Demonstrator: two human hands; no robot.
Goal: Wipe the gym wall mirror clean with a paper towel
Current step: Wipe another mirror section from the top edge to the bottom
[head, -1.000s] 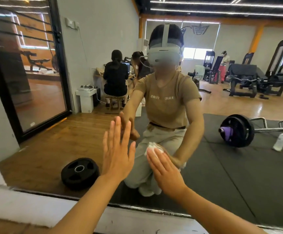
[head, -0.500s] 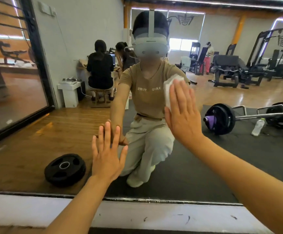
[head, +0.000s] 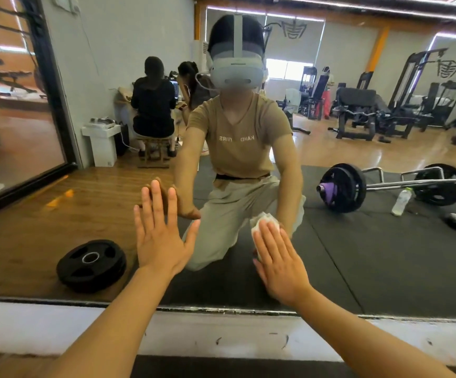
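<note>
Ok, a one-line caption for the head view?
Right hand presses paper towel to gym mirror; left hand braces flat.

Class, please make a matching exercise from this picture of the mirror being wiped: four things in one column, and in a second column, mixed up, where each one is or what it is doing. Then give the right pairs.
Column one:
1. left hand
2. right hand
3. paper towel
4. loose weight plate

Column two:
A. seen in the mirror, lying flat on the wooden floor
B. white, crumpled, peeping out above the fingertips
C. flat on the glass with fingers spread, holding nothing
D. pressing the towel against the glass

Pairs: 1-C, 2-D, 3-B, 4-A
</note>
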